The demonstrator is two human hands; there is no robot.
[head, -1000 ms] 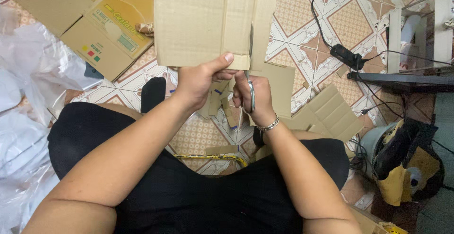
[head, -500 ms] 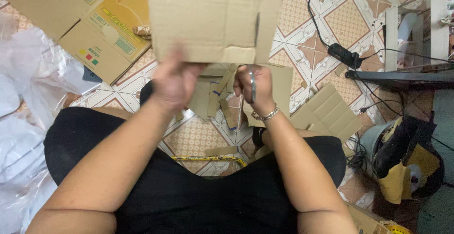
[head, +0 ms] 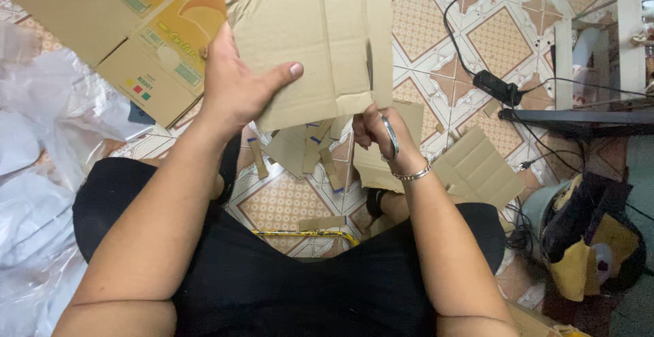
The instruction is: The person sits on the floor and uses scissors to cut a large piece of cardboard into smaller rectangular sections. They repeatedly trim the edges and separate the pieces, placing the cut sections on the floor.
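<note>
My left hand grips the left side of a brown cardboard sheet, thumb laid across its front, holding it up over the tiled floor. A straight slit runs down the sheet near its right edge. My right hand is closed around a pair of scissors just below the sheet's lower right corner; the metal handle loop shows, the blades are hidden behind the cardboard. A thin bracelet sits on my right wrist.
Cut cardboard strips and offcuts lie on the patterned floor tiles. Flattened printed cartons lie at upper left, crumpled clear plastic at left. A black cable with plug, a metal stand and a bag are at right.
My left hand slid from the sheet's bottom edge up onto its left side, and the sheet came lower and closer. The right hand with the scissors stayed under the lower right corner.
</note>
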